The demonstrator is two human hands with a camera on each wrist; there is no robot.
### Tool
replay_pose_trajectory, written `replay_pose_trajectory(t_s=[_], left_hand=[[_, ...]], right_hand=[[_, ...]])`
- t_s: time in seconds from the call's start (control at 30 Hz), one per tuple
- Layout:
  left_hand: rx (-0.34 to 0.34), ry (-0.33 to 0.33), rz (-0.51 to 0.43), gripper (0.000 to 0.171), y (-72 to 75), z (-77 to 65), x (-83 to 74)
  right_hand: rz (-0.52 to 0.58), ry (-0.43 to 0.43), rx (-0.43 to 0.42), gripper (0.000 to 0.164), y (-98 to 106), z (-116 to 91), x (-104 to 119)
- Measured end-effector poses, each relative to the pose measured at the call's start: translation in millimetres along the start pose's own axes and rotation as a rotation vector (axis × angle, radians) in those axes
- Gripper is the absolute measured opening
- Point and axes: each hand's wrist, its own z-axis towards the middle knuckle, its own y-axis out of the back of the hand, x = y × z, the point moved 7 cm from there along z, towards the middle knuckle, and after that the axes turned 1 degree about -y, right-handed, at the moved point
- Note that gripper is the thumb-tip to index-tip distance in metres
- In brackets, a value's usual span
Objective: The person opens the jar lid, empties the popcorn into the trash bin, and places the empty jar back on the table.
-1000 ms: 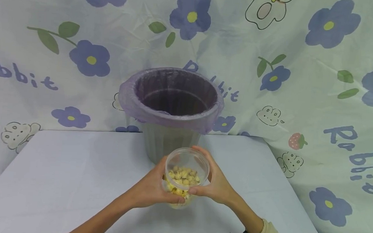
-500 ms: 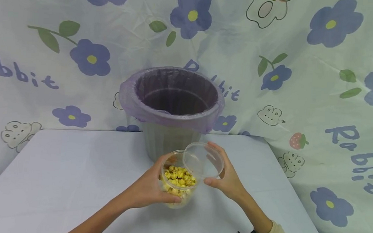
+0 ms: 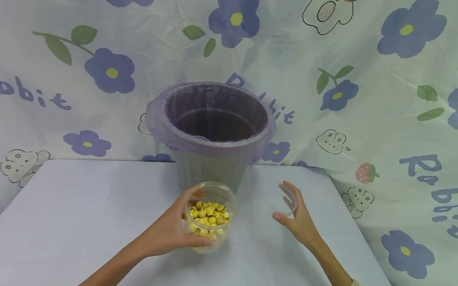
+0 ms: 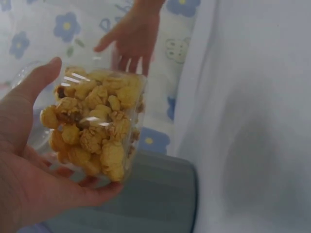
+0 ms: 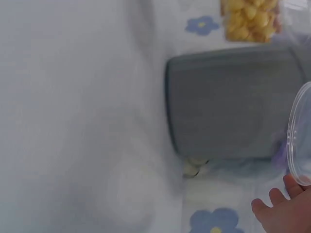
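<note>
A clear plastic tub (image 3: 209, 238) of yellow popcorn (image 3: 209, 214) is held upright off the table by my left hand (image 3: 170, 224). The thumb wraps its near side and the fingers its far side. The tub's top is uncovered. Off to the right, my right hand (image 3: 301, 219) grips a clear round lid (image 3: 294, 204) by its edge, tilted nearly on edge. In the right wrist view the lid (image 5: 294, 136) shows at the right border, partly cut off, above several fingertips. The left wrist view shows popcorn (image 4: 97, 126) through the tub's side.
A grey trash bin (image 3: 211, 170) stands behind the hands at the back of the table. Its purple liner (image 3: 209, 148) folds over the rim. White cloth covers the table (image 3: 91, 213), and a flower-patterned curtain (image 3: 172, 39) hangs at the back and right.
The lid has come off the tub and moved right with my right hand, turning on edge. My left hand has shifted slightly left with the tub.
</note>
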Motion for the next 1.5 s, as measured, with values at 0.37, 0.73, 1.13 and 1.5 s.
replay_pose_trajectory(t_s=[0.37, 0.73, 1.13, 1.5], left_hand=[[-0.041, 0.003, -0.011, 0.111, 13.1, -8.5, 0.7], [-0.063, 0.0, -0.004, 0.11, 21.0, -11.7, -0.1], [-0.067, -0.018, 0.013, 0.109, 27.3, -12.2, 0.1], [-0.076, -0.016, 0.012, 0.11, 32.4, -14.0, 0.6]], right_hand=[[-0.377, -0.185, 0.031, 0.092, 17.0, -19.6, -52.0], [-0.514, -0.196, 0.123, 0.1, 16.0, -32.8, -79.2], [-0.705, -0.219, 0.145, 0.102, 19.8, -39.9, -83.6], [-0.824, -0.226, 0.22, 0.112, 19.5, -46.7, -85.3]])
